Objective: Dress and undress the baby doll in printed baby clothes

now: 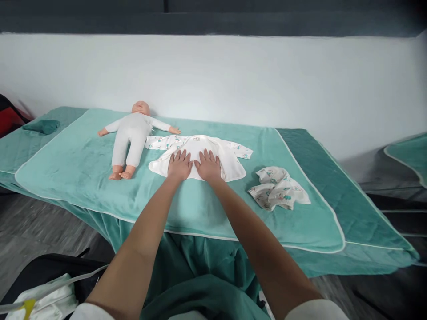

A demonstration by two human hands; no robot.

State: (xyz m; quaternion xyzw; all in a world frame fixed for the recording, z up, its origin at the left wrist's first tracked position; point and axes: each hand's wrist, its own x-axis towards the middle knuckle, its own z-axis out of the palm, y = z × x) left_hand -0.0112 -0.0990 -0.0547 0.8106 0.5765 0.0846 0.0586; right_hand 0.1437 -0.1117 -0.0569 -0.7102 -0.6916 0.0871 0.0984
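Bald-headed doll with white cloth body lies near far edge of pale green plush mat, left of centre. Crumpled white printed garment near right edge. Mat surface shows between white baby shirt with printed sleeves and near edge. Shirt flat, mid-mat. Left hand, right hand: open, palms down on shirt, fingers slightly spread.

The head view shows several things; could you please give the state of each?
Shirt, spread out, sleeves out to both sides
Left hand, open, palm down on the shirt
Right hand, open, palm down on the shirt
Doll, face up, arms spread
Printed garment, crumpled
Mat, spread out
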